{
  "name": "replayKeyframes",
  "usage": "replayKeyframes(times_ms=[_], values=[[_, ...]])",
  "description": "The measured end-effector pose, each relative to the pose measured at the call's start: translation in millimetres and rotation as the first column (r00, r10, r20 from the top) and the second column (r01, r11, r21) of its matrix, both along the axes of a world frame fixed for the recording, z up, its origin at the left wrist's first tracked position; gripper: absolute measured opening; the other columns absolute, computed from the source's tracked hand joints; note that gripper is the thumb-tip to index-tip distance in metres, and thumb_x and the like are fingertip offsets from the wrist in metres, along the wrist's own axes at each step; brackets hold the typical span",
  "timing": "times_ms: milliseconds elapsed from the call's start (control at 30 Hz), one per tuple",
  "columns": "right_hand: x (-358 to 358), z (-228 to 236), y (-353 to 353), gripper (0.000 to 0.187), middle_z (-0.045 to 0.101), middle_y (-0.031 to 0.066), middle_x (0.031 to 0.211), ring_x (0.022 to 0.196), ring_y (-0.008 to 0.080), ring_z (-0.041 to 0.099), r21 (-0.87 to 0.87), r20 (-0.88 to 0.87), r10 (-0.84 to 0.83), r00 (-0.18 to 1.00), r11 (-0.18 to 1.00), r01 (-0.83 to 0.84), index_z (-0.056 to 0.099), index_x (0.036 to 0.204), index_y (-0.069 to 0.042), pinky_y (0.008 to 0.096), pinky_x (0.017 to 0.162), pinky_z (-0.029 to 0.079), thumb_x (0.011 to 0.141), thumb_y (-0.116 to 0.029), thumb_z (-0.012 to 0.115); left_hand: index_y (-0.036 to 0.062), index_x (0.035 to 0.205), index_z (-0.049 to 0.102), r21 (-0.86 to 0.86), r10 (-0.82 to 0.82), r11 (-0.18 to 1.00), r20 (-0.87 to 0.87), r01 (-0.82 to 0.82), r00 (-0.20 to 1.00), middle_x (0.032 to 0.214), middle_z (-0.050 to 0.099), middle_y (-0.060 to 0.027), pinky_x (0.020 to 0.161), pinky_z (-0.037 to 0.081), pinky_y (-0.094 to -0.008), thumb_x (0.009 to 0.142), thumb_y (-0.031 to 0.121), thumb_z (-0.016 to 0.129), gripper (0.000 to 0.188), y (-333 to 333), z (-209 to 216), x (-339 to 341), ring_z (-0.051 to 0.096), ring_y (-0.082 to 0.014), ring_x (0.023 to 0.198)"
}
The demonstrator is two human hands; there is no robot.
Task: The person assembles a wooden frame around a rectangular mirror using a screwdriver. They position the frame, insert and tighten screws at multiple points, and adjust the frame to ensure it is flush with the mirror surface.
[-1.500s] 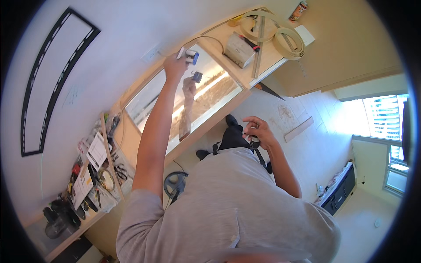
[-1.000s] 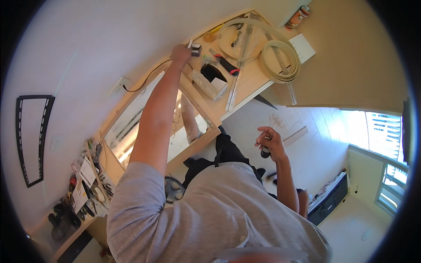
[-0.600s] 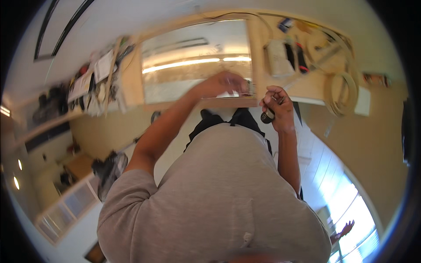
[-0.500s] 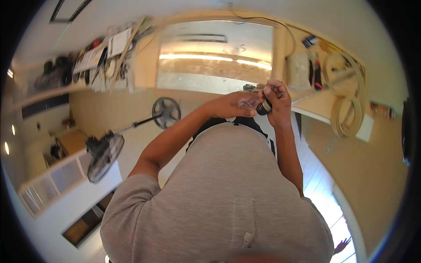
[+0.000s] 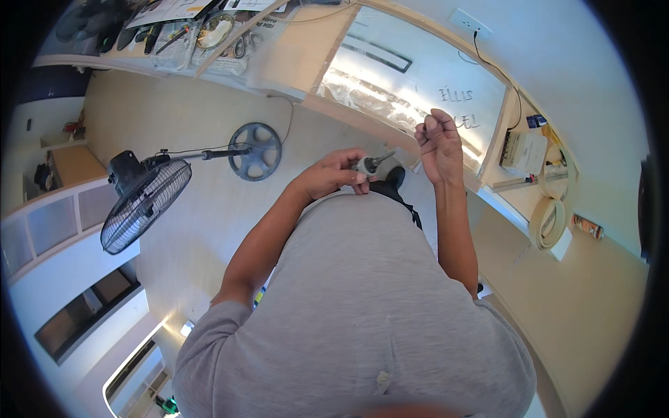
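Observation:
My left hand (image 5: 336, 172), in front of my waist, has its fingers wrapped around a small object with a pale grey, rounded body (image 5: 366, 166). A narrow, dark tip on it points up and to the right; its exact kind cannot be made out. My right hand (image 5: 440, 148) is raised farther right, apart from the left one. Its fingers are curled, with thumb and fingertips together, and whatever they may pinch is too small to tell. Behind that hand lies a shiny, reflective panel (image 5: 390, 87) with dark handwriting, set along the wooden bench.
A pedestal fan (image 5: 146, 202) with a round base (image 5: 255, 152) stands at the left. The bench's left side holds papers, scissors (image 5: 247, 46) and bagged items. At the right are a white box (image 5: 524, 153), coiled pale strip (image 5: 547, 224), a cylindrical can (image 5: 587, 226) and a wall socket (image 5: 471, 24) with a cable.
My hands have moved apart; the right rose away from the left. The dark cylindrical thing between them no longer shows in my right hand. The whole view has turned and shifted.

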State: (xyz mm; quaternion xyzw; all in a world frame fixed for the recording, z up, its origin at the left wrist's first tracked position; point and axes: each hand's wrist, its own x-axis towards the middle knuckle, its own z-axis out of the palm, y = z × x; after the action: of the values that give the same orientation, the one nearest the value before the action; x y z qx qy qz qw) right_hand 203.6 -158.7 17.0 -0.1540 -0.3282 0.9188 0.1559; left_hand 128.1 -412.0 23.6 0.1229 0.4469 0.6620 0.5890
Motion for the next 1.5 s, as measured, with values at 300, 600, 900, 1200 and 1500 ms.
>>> replayKeyframes(times_ms=[300,600,900,1200,1500], values=[[24.3,-11.4,-114.8,0.021,0.067,0.0043,0.095,0.091,0.0159,0.067,0.068,0.265,0.037,0.963,0.996,-0.057,0.065,0.112,-0.004,0.0287,0.077,0.055,0.092,-0.005,0.071,0.0033,0.111,0.059,0.077,0.030,0.997,-0.056,-0.026,0.998,0.092,0.066,-0.0069,0.071,0.053,-0.0299,0.085,0.015,0.076,0.033,-64.5,-21.9,-26.7,0.065,-0.0157,0.083],[24.3,-8.0,-123.3,0.023,0.068,0.0088,0.104,0.099,0.0206,0.069,-0.091,0.268,-0.087,0.960,0.989,0.115,0.061,0.116,-0.002,0.0292,0.079,0.057,0.094,-0.004,0.068,0.0020,0.111,0.066,-0.039,-0.039,0.999,-0.103,0.035,0.994,0.078,0.060,-0.0028,0.058,0.043,-0.0263,0.100,0.032,0.059,0.033,-40.6,1.8,-31.8,0.054,-0.0119,0.065],[32.0,-13.0,-98.4,0.022,0.068,0.0102,0.105,0.103,0.0252,0.070,0.017,0.126,-0.060,0.990,0.998,0.058,0.060,0.115,-0.002,0.0339,0.087,0.060,0.094,0.001,0.065,0.0016,0.111,0.071,-0.225,-0.047,0.972,-0.462,-0.066,0.886,0.085,0.066,-0.0018,0.054,0.040,-0.0235,0.099,0.026,0.062,0.029,-17.9,16.4,-18.4,0.050,-0.0084,0.061],[27.3,-16.9,-84.1,0.020,0.068,0.0099,0.104,0.099,0.0228,0.070,0.164,0.128,0.053,0.990,0.984,-0.074,0.062,0.112,-0.001,0.0342,0.086,0.059,0.093,0.000,0.068,-0.0013,0.112,0.070,-0.269,-0.089,0.962,-0.486,-0.052,0.869,0.084,0.067,-0.0029,0.056,0.044,-0.0225,0.099,0.021,0.059,0.029,-9.8,13.3,-17.1,0.052,-0.0071,0.061],[21.3,-31.1,-69.6,0.022,0.068,0.0111,0.104,0.096,0.0200,0.069,0.263,0.193,0.174,0.966,0.939,-0.222,0.063,0.112,0.001,0.0326,0.084,0.059,0.091,-0.003,0.070,0.0009,0.107,0.069,-0.323,-0.284,0.924,-0.938,-0.203,0.199,0.089,0.068,-0.0106,0.064,0.051,-0.0362,0.089,0.026,0.073,0.031,-5.7,25.1,-15.2,0.065,-0.0254,0.070]])
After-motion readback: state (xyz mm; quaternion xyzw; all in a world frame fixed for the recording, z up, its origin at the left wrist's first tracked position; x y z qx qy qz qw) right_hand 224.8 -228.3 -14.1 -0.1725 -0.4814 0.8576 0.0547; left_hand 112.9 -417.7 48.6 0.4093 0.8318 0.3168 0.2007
